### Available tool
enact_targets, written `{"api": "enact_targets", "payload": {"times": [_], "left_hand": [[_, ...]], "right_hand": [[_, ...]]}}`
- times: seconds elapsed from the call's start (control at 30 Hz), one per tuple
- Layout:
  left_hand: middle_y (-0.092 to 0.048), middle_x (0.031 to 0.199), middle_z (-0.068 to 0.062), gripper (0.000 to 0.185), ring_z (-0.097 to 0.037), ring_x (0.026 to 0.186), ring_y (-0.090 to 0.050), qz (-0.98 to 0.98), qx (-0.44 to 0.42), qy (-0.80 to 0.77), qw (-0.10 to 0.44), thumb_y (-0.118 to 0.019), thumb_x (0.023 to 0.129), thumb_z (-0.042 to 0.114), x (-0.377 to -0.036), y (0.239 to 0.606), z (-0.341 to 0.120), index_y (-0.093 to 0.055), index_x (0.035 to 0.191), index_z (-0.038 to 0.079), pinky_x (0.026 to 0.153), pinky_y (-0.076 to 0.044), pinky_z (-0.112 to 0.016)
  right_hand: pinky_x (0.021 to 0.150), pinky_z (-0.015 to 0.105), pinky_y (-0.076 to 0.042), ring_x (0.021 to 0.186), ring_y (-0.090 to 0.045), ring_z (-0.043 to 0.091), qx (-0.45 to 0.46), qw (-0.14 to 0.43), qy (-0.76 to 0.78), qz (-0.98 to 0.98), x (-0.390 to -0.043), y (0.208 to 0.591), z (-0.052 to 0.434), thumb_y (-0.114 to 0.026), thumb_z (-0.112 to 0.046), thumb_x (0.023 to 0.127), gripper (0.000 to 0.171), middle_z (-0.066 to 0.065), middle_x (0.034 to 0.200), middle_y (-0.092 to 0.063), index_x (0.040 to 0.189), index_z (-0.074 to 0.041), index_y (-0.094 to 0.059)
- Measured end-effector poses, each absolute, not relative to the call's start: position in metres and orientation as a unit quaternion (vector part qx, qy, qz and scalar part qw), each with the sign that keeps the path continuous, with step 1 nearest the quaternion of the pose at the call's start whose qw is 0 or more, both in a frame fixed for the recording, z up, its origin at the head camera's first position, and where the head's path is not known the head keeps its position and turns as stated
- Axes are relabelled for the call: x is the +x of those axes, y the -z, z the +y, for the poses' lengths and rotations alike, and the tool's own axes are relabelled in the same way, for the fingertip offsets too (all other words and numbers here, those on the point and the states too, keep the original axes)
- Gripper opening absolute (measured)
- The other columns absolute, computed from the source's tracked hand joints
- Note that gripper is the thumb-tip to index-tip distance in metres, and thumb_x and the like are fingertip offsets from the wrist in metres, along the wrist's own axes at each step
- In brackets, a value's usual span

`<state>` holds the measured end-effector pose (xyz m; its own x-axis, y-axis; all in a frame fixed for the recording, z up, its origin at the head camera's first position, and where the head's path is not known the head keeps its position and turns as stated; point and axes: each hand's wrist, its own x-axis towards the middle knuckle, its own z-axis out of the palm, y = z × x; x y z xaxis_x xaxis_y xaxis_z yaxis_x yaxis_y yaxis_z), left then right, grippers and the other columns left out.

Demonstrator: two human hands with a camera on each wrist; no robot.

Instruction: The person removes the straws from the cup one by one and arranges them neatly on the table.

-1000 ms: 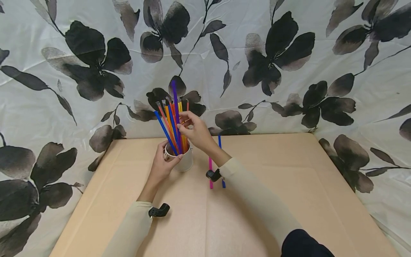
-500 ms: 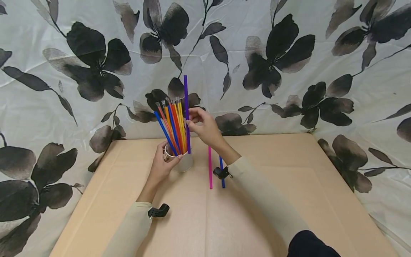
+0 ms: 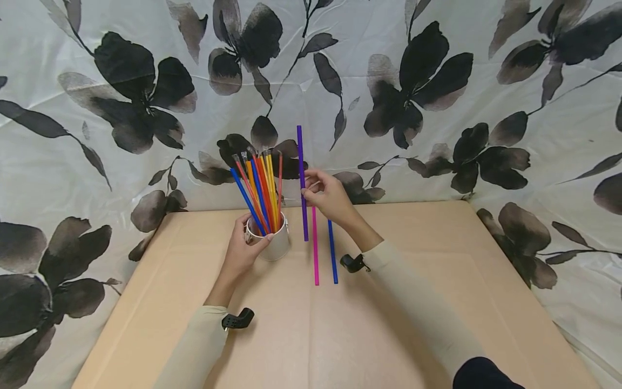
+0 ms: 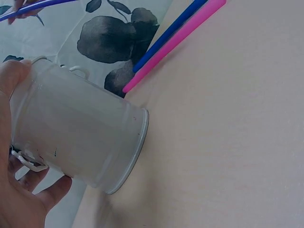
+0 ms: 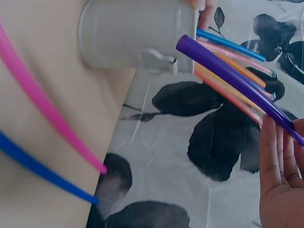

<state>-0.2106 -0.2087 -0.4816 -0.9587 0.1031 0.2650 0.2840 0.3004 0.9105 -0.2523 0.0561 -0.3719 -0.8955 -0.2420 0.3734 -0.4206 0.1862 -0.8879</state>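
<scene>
My right hand (image 3: 330, 197) pinches a purple straw (image 3: 299, 154) between thumb and fingers and holds it upright, to the right of a small white bucket (image 3: 278, 247). In the right wrist view the straw's wide lower end overlaps the bucket's rim. My left hand (image 3: 241, 253) grips the bucket from its left side, thumb at the front of the rim. Several slim sticks and straws (image 3: 262, 194) in blue, red, orange and yellow stand in it, some with brush-like tips. A pink straw (image 3: 316, 256) and a blue straw (image 3: 332, 256) lie side by side on the table.
The tan table (image 3: 413, 302) has its far edge just behind the bucket. A white cloth (image 3: 340, 129) with dark flowers hangs behind it and shows at both sides. Each wrist carries a small black camera (image 3: 238, 319).
The purple straw has come out of the bucket and moved right in my right hand, now standing clear of the bucket in the head view. My left hand keeps its grip on the bucket.
</scene>
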Motion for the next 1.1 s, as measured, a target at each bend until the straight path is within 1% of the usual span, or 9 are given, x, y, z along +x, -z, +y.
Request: {"api": "enact_targets", "payload": {"times": [0.17, 0.3, 0.43, 0.53, 0.67, 0.77, 0.83, 0.93, 1.1], "left_hand": [[-0.041, 0.151, -0.013, 0.081, -0.032, 0.139, -0.041, -0.800, -0.123, 0.583, 0.077, -0.079, 0.090, 0.028, -0.210, 0.481, -0.209, -0.029, 0.154, 0.017, 0.114, -0.037, -0.059], [-0.040, 0.152, -0.012, 0.081, -0.032, 0.140, -0.040, -0.798, -0.124, 0.585, 0.076, -0.079, 0.091, 0.028, -0.210, 0.482, -0.209, -0.030, 0.154, 0.017, 0.115, -0.036, -0.059], [-0.040, 0.153, -0.013, 0.080, -0.033, 0.141, -0.039, -0.798, -0.123, 0.584, 0.077, -0.078, 0.091, 0.028, -0.210, 0.481, -0.208, -0.030, 0.154, 0.018, 0.115, -0.035, -0.061], [-0.040, 0.152, -0.012, 0.080, -0.033, 0.141, -0.039, -0.800, -0.121, 0.583, 0.077, -0.079, 0.090, 0.028, -0.210, 0.480, -0.208, -0.030, 0.154, 0.018, 0.115, -0.035, -0.060], [-0.040, 0.152, -0.012, 0.080, -0.032, 0.140, -0.040, -0.802, -0.117, 0.580, 0.075, -0.079, 0.090, 0.029, -0.211, 0.480, -0.208, -0.030, 0.153, 0.017, 0.115, -0.035, -0.059], [-0.040, 0.152, -0.013, 0.080, -0.032, 0.140, -0.040, -0.802, -0.115, 0.581, 0.073, -0.079, 0.090, 0.029, -0.210, 0.480, -0.207, -0.030, 0.153, 0.017, 0.116, -0.035, -0.058], [-0.040, 0.152, -0.013, 0.080, -0.032, 0.141, -0.040, -0.804, -0.113, 0.580, 0.071, -0.079, 0.090, 0.029, -0.210, 0.480, -0.207, -0.030, 0.153, 0.017, 0.116, -0.035, -0.058], [-0.039, 0.153, -0.013, 0.080, -0.033, 0.141, -0.039, -0.804, -0.111, 0.580, 0.068, -0.078, 0.091, 0.029, -0.210, 0.479, -0.207, -0.030, 0.154, 0.018, 0.116, -0.035, -0.058], [-0.040, 0.152, -0.013, 0.080, -0.032, 0.141, -0.039, -0.805, -0.112, 0.579, 0.069, -0.078, 0.091, 0.028, -0.209, 0.479, -0.208, -0.030, 0.154, 0.018, 0.116, -0.035, -0.059]], "right_hand": [[0.074, 0.040, -0.063, 0.084, -0.066, 0.022, 0.207, 0.068, -0.594, -0.774, -0.252, 0.375, 0.072, -0.064, -0.002, 0.094, 0.038, 0.013, 0.105, -0.063, 0.132, -0.001, -0.059], [0.075, 0.041, -0.063, 0.084, -0.066, 0.027, 0.194, 0.059, -0.598, -0.776, -0.252, 0.380, 0.084, -0.064, -0.003, 0.095, 0.035, 0.014, 0.101, -0.063, 0.129, 0.001, -0.060], [0.075, 0.040, -0.063, 0.086, -0.065, 0.030, 0.178, 0.053, -0.587, -0.788, -0.252, 0.385, 0.095, -0.066, -0.006, 0.096, 0.031, 0.012, 0.099, -0.061, 0.126, -0.002, -0.061], [0.075, 0.042, -0.063, 0.086, -0.064, 0.032, 0.165, 0.050, -0.584, -0.793, -0.252, 0.389, 0.104, -0.067, -0.005, 0.095, 0.030, 0.012, 0.098, -0.060, 0.125, -0.003, -0.061], [0.077, 0.048, -0.062, 0.087, -0.064, 0.038, 0.150, 0.038, -0.593, -0.790, -0.252, 0.396, 0.113, -0.066, -0.003, 0.095, 0.032, 0.014, 0.098, -0.059, 0.126, 0.000, -0.060], [0.077, 0.045, -0.062, 0.085, -0.064, 0.035, 0.140, 0.025, -0.596, -0.791, -0.252, 0.403, 0.119, -0.066, -0.002, 0.095, 0.033, 0.014, 0.098, -0.059, 0.127, 0.001, -0.058], [0.076, 0.043, -0.063, 0.084, -0.065, 0.029, 0.133, 0.018, -0.593, -0.794, -0.251, 0.408, 0.123, -0.065, -0.002, 0.096, 0.034, 0.014, 0.099, -0.059, 0.128, 0.001, -0.057], [0.078, 0.044, -0.062, 0.085, -0.065, 0.025, 0.127, 0.008, -0.597, -0.792, -0.250, 0.416, 0.128, -0.064, -0.001, 0.096, 0.035, 0.016, 0.100, -0.058, 0.129, 0.002, -0.056], [0.079, 0.044, -0.062, 0.094, -0.066, 0.040, 0.115, -0.003, -0.602, -0.790, -0.248, 0.429, 0.134, -0.065, 0.000, 0.095, 0.037, 0.019, 0.103, -0.059, 0.131, 0.005, -0.055]]}}
